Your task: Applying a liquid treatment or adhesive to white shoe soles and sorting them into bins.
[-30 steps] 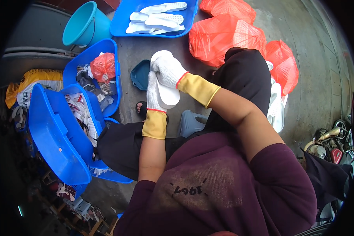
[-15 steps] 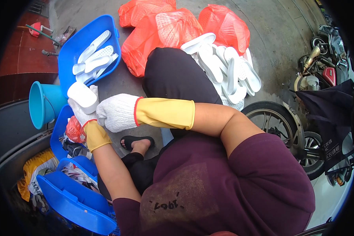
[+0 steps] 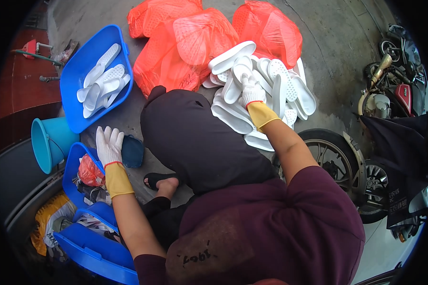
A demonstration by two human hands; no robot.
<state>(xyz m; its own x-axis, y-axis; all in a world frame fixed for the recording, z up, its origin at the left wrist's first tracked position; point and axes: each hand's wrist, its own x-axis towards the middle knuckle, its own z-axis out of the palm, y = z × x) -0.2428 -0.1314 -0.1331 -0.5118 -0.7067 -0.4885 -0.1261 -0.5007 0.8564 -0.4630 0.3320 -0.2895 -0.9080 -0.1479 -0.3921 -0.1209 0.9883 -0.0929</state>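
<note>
My left hand (image 3: 109,145), in a white knit glove with a yellow cuff, is held open with its fingers spread and nothing in it. It is between the blue basin (image 3: 65,110) and a dark blue rounded thing (image 3: 132,152) whose kind I cannot make out. Several white slippers (image 3: 110,86) lie inside that basin. At the heap of white slippers (image 3: 303,97) on the ground, my right hand (image 3: 253,91), gloved the same way, has its fingers bent onto one white slipper (image 3: 241,65). Part of that grip is hidden by the glove.
Red plastic bags (image 3: 188,40) bulge behind the heap. At the left stand a turquoise bucket (image 3: 43,142) and blue bins (image 3: 92,256) holding a red bag and other items. A motorcycle wheel (image 3: 329,152) is close to my right forearm; another motorbike (image 3: 383,97) stands beyond.
My hands have parted. The left has let go of the white slipper it held, and another lies in the basin. My right hand has moved across to the heap.
</note>
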